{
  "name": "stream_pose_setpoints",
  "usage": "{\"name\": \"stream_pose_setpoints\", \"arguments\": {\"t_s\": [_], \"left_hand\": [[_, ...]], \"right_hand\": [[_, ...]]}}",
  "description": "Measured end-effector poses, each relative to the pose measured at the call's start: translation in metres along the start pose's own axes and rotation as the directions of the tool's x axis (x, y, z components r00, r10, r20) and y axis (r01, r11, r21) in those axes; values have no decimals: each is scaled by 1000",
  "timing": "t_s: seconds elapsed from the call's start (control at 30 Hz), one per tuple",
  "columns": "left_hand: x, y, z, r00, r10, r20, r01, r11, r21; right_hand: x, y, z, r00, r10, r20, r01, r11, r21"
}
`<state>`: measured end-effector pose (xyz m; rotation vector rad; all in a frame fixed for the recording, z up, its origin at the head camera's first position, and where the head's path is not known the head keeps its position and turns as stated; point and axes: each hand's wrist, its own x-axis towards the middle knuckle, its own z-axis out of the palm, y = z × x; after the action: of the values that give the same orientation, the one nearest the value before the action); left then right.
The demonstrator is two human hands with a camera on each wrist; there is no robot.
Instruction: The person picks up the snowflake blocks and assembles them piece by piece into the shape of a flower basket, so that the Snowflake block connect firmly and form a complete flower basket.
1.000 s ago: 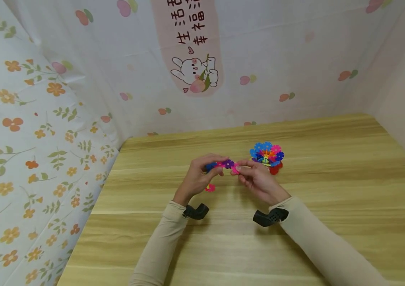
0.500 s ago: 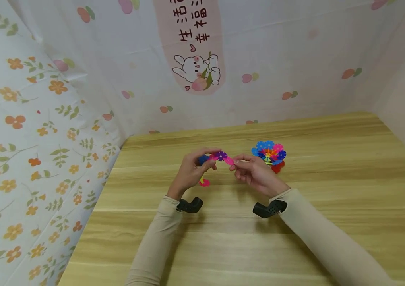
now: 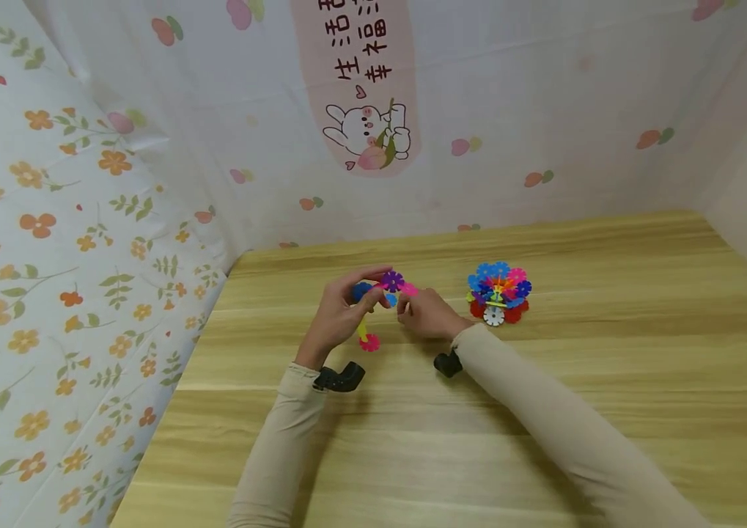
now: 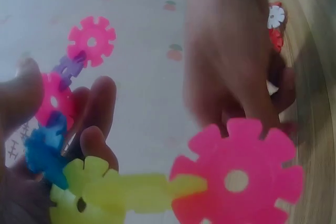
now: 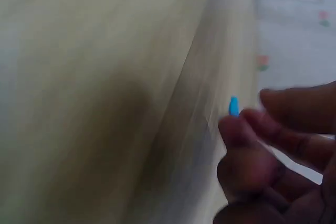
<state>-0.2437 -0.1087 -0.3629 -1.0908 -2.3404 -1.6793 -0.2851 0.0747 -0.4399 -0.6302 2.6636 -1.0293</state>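
My left hand (image 3: pixel 336 312) grips a chain of interlocking flower-shaped plastic discs (image 3: pixel 392 280). In the left wrist view, its thumb and fingers pinch a pink disc (image 4: pixel 47 95) midway along. A pink disc (image 4: pixel 100 32) ends the chain at the top; a blue disc (image 4: pixel 44 156), yellow discs (image 4: pixel 94 208) and a large pink disc (image 4: pixel 268 182) follow below. My right hand (image 3: pixel 432 315) is beside the chain's right end, fingers curled loosely. The right wrist view shows its thumb apart from its fingers, with a light-blue piece (image 5: pixel 234 106) just past the fingertips.
A round cluster of joined multicoloured discs (image 3: pixel 497 286) stands on the wooden table (image 3: pixel 624 308) to the right, with red and white discs (image 3: pixel 493 316) at its base. Patterned cloths (image 3: pixel 267 161) hang behind and at the left.
Earlier my right hand held the chain's pink end; now it has let go and turned, moving left toward my left hand. The left hand has shifted slightly left with the chain.
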Motion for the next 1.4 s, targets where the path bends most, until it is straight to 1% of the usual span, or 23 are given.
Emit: {"name": "stream_pose_setpoints", "arguments": {"t_s": [0.03,0.1,0.17,0.2,0.27,0.3,0.4,0.47,0.53,0.6,0.67,0.7,0.77,0.83,0.9,0.93,1.0,1.07,1.1,1.17,1.23,1.3,1.4], "left_hand": [[1,0,1,1000,7,4,-7,1000,-5],[2,0,3,1000,21,19,-21,1000,-12],[3,-1,5,999,28,33,-28,1000,-13],[3,-1,6,999,30,38,-30,999,-13],[3,-2,6,999,28,46,-28,1000,-4],[3,-2,7,998,27,49,-27,1000,3],[3,-2,6,999,18,50,-19,1000,22],[3,-4,6,999,10,53,-12,999,34],[3,-6,6,998,3,56,-4,999,33],[2,-8,6,998,-3,60,1,1000,24],[0,-11,8,998,-10,64,9,1000,17],[-1,-12,8,998,-13,65,12,1000,12],[-2,-14,10,997,-18,75,17,1000,5],[-3,-16,13,996,-26,83,26,1000,0],[-3,-17,16,995,-36,91,36,999,-2],[-3,-17,17,995,-40,96,41,999,-5],[-4,-17,20,994,-51,100,52,999,-8],[-5,-17,22,993,-66,102,66,998,-4],[-5,-18,23,992,-68,106,69,998,-6],[-6,-17,26,992,-71,107,72,997,0],[-6,-17,29,992,-69,108,69,998,4],[-5,-16,34,993,-57,107,57,998,9],[-3,-16,39,995,-42,91,41,999,13]], "right_hand": [[5,-2,1,1000,4,4,-3,995,-96],[15,-6,4,998,53,19,-48,974,-220],[23,-8,5,989,140,45,-121,948,-295],[25,-9,5,987,154,52,-128,933,-336],[27,-8,6,985,168,44,-139,915,-379],[26,-8,6,987,154,33,-128,907,-401],[20,-5,3,993,116,-17,-113,913,-391],[15,-2,0,994,97,-49,-108,927,-359],[9,2,-2,997,57,-56,-73,937,-341],[3,6,-3,999,-11,-47,-4,949,-316],[-1,10,-4,996,-90,-27,80,962,-262],[-3,12,-4,993,-121,-15,114,967,-226],[-9,17,-5,989,-148,9,148,982,-115],[-17,23,-7,989,-142,44,141,990,14],[-28,28,-10,988,-136,78,124,981,147],[-35,30,-12,987,-136,89,114,969,221],[-49,35,-16,986,-147,83,111,935,338],[-62,37,-19,987,-153,48,122,910,396],[-68,38,-20,989,-146,22,125,905,407],[-79,37,-22,991,-122,-49,132,912,389],[-88,33,-25,987,-98,-125,138,920,366],[-97,25,-30,973,-102,-205,170,922,348],[-108,9,-36,944,-133,-301,229,922,312]]}}
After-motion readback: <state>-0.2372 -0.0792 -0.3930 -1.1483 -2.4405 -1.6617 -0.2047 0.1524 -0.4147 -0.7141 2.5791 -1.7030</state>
